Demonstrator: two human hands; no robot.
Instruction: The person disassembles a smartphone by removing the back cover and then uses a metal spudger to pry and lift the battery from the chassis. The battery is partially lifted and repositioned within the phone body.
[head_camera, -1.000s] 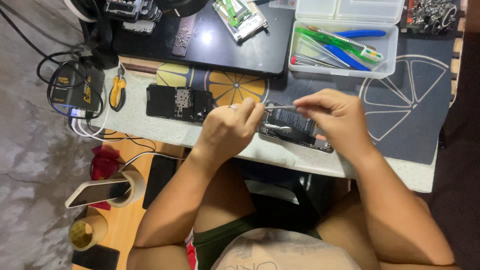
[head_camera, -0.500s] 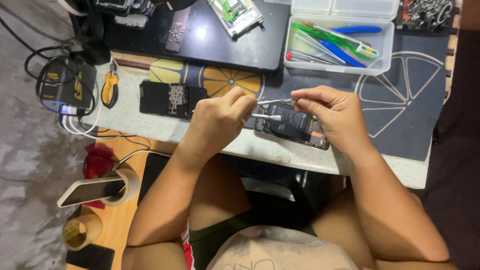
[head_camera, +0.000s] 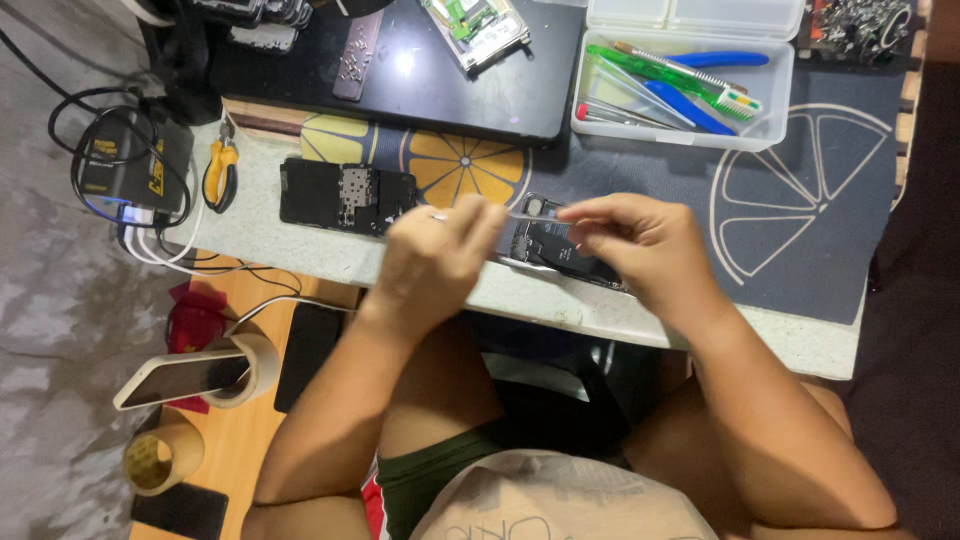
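Both hands (head_camera: 440, 262) seemingly pinch something over opened phone (head_camera: 555, 245)

Black opened phone (head_camera: 560, 250), dark mat (head_camera: 800, 220) with white and orange citrus-slice prints, yellow-handled pliers (head_camera: 220, 175), clear tool box (head_camera: 685, 80)

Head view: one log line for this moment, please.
left hand: pinching tweezers | right hand: on opened phone | second phone: left, untouched

Left hand (head_camera: 437, 262) and right hand (head_camera: 640, 245) raised, fingers pinched.
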